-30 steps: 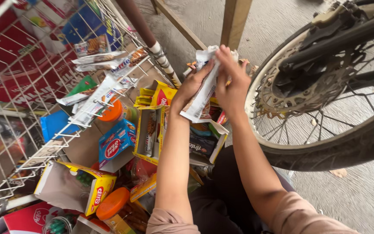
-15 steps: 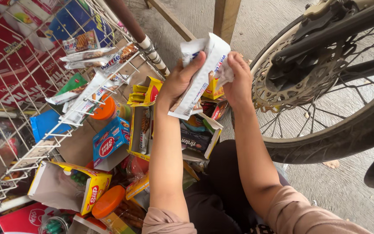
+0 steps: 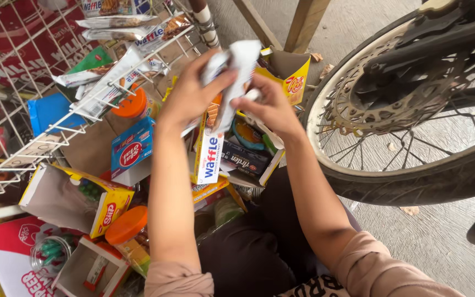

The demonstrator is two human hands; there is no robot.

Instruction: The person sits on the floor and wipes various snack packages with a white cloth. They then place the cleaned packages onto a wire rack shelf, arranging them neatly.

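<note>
Head view: both hands hold a bundle of white snack packets point(image 3: 232, 82) raised above open yellow cartons point(image 3: 290, 77). The left hand point(image 3: 191, 96) has its grip clenched round the bundle's upper part; the right hand point(image 3: 270, 107) pinches its edge. The packets look light, soft and slippery, best held mid-bundle. A wheel point(image 3: 408, 110) stands right of the grip.

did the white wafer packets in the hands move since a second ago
Yes. The white packets sat close beside the motorbike wheel; now they are farther left of it, toward the wire rack.

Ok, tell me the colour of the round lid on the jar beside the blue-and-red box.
Orange, clearest in the head view: round lid.
</note>
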